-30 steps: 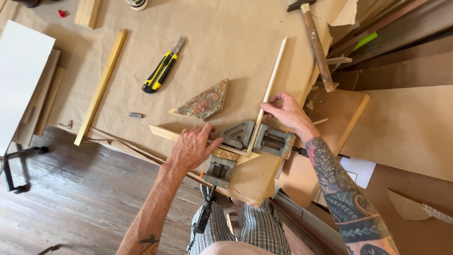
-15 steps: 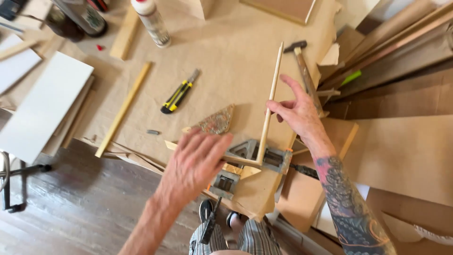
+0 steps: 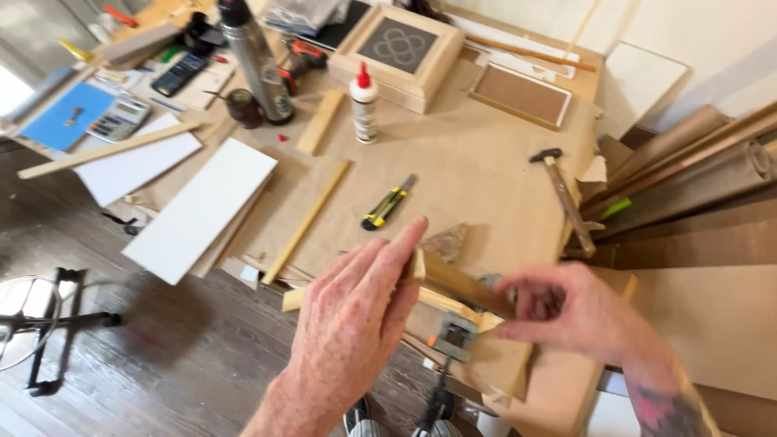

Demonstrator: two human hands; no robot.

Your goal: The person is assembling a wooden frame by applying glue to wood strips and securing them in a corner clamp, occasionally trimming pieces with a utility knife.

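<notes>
My left hand (image 3: 356, 316) reaches forward with straight fingers laid along the near end of a wooden strip (image 3: 457, 283); its thumb is hidden underneath. My right hand (image 3: 566, 311) curls around the same strip on the right, just above a metal corner clamp (image 3: 456, 336) at the table's front edge. The strip lies tilted across the clamp over a light wooden piece (image 3: 498, 364). A triangular patterned piece (image 3: 447, 241) lies just behind the strip.
On the paper-covered table (image 3: 486, 162) lie a yellow-black utility knife (image 3: 388, 202), a hammer (image 3: 562, 198), a glue bottle (image 3: 366, 105), a loose wood strip (image 3: 307, 220), white boards (image 3: 202, 206) and a framed tile box (image 3: 396, 48). Long boards lean at the right.
The view has tilted up, showing more of the table. My left hand rose from the clamp to the strip's near end. My right hand closed around the strip, which now lies lower across the clamp.
</notes>
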